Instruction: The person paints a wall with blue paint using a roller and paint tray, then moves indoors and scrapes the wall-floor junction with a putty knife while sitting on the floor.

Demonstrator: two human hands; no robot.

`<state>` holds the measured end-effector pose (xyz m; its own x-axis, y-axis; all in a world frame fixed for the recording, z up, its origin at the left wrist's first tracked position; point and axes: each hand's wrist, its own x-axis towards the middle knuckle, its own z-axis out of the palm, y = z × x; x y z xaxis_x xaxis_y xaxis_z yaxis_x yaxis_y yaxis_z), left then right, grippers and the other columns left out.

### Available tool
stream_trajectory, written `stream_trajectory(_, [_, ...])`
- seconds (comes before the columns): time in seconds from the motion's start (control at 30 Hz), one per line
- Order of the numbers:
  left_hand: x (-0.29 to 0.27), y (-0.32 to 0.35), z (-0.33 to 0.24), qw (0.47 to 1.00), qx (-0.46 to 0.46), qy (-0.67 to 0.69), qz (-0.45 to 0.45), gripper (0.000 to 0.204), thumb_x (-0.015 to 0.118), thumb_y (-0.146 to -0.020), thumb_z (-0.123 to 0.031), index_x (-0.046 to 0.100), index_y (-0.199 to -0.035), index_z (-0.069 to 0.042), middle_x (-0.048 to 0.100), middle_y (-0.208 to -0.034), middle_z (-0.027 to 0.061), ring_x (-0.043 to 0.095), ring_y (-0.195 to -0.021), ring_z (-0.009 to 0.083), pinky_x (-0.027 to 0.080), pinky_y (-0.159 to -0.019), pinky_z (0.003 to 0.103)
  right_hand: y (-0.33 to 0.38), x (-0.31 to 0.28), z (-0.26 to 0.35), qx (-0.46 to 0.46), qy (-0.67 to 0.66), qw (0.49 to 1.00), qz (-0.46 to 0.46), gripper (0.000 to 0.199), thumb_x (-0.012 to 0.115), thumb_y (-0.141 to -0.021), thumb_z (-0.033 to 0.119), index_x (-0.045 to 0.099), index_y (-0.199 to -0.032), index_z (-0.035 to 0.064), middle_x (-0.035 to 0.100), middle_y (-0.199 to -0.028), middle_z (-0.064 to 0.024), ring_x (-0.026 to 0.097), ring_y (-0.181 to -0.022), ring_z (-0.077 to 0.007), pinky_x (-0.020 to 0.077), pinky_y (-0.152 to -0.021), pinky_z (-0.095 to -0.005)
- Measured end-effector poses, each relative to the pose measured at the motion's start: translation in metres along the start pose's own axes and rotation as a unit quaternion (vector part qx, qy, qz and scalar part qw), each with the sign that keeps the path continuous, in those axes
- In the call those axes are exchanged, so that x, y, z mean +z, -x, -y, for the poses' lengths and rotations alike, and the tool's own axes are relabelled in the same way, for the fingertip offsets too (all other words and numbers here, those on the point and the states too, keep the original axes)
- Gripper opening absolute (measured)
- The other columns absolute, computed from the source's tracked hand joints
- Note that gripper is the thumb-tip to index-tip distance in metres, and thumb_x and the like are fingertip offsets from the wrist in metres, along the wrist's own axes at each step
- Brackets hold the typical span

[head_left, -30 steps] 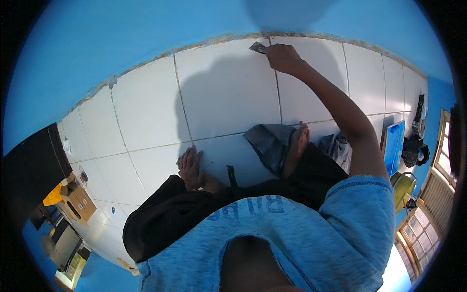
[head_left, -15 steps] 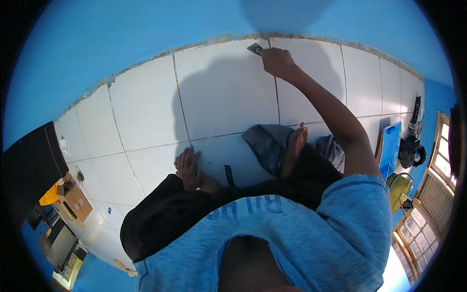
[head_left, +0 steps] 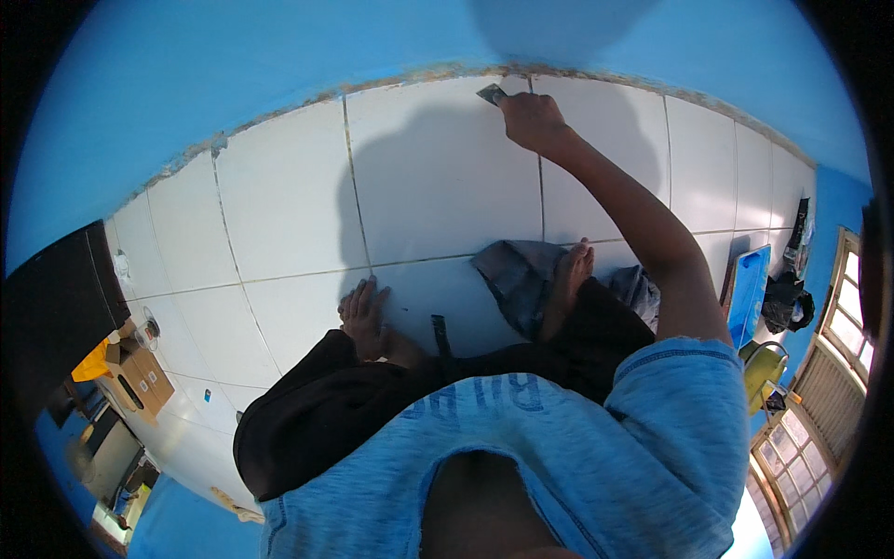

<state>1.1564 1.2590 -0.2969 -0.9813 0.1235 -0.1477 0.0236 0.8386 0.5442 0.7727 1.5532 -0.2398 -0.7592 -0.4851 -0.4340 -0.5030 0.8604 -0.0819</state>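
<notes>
A putty knife [head_left: 489, 93] with a dark flat blade is in my right hand [head_left: 533, 123], fingers closed round its handle. Its blade points left over a white floor tile [head_left: 447, 186], close to the rough, crumbly strip [head_left: 410, 79] along the foot of the blue wall. My right arm reaches far forward. My left hand [head_left: 361, 306] appears to rest low by my left foot, its fingers spread and nothing visible in them; the trouser leg hides that arm. A grey cloth [head_left: 512, 279] lies beside my right foot [head_left: 570, 275].
The blue wall [head_left: 279, 56] bounds the far side. To the right are a blue tray [head_left: 748, 293], a black bag [head_left: 787, 300] and a green container [head_left: 764, 373]. A cardboard box [head_left: 140, 380] and dark furniture [head_left: 65, 307] stand at the left.
The putty knife and my right hand have moved slightly left relative to the tile joints, staying near the wall. My view has shifted a little. My left hand stays low by the foot.
</notes>
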Motion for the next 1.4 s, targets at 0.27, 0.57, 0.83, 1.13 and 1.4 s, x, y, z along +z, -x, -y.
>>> stream_trajectory(0.27, [0.008, 0.001, 0.001, 0.999, 0.005, -0.03, -0.036, 0.059, 0.048, -0.077, -0.046, 0.059, -0.125, -0.014, 0.045, -0.141, 0.0157, 0.041, -0.129, 0.036, 0.028, -0.105, 0.053, 0.002, -0.006, 0.006, 0.001, -0.014, 0.999, 0.031, 0.027, 0.052, -0.081, 0.008, 0.06, -0.106, 0.0008, 0.066, -0.092, -0.0194, 0.067, -0.085, -0.034, 0.0534, -0.074, -0.0473])
stream_trajectory(0.57, [0.006, 0.002, 0.001, 0.999, 0.005, -0.016, -0.046, 0.063, 0.045, -0.079, -0.054, 0.06, -0.124, -0.012, 0.047, -0.139, 0.0156, 0.043, -0.128, 0.0371, 0.028, -0.105, 0.053, 0.004, -0.014, 0.014, 0.013, -0.022, 0.998, 0.056, 0.022, 0.054, -0.083, 0.015, 0.06, -0.099, 0.0019, 0.066, -0.095, -0.0169, 0.067, -0.091, -0.03, 0.0535, -0.076, -0.0453])
stream_trajectory(0.83, [0.008, 0.004, 0.008, 0.999, 0.032, -0.029, -0.031, 0.061, 0.048, -0.081, -0.044, 0.051, -0.133, -0.013, 0.037, -0.145, 0.0174, 0.036, -0.132, 0.0387, 0.026, -0.105, 0.057, 0.007, -0.002, 0.011, 0.026, -0.05, 0.998, -0.002, 0.023, 0.051, -0.081, 0.008, 0.06, -0.101, 0.0003, 0.066, -0.087, -0.0199, 0.067, -0.086, -0.0326, 0.0526, -0.076, -0.0469])
stream_trajectory(1.13, [0.002, 0.002, 0.0, 0.999, 0.003, -0.018, -0.03, 0.056, 0.049, -0.079, -0.046, 0.062, -0.121, -0.011, 0.047, -0.138, 0.0168, 0.042, -0.128, 0.0383, 0.027, -0.106, 0.054, 0.004, 0.0, 0.017, 0.034, -0.058, 0.997, -0.029, 0.021, 0.052, -0.081, 0.009, 0.062, -0.098, 0.0006, 0.067, -0.084, -0.019, 0.068, -0.083, -0.0334, 0.0542, -0.073, -0.0463])
stream_trajectory(1.4, [0.006, 0.003, 0.002, 0.998, 0.0, -0.044, -0.048, 0.06, 0.044, -0.079, -0.051, 0.063, -0.121, -0.013, 0.047, -0.139, 0.0147, 0.044, -0.127, 0.0353, 0.029, -0.105, 0.051, -0.009, 0.003, 0.021, 0.036, -0.056, 0.996, -0.051, 0.016, 0.056, -0.079, 0.008, 0.065, -0.09, 0.0008, 0.067, -0.088, -0.0203, 0.068, -0.082, -0.0335, 0.0548, -0.073, -0.0446])
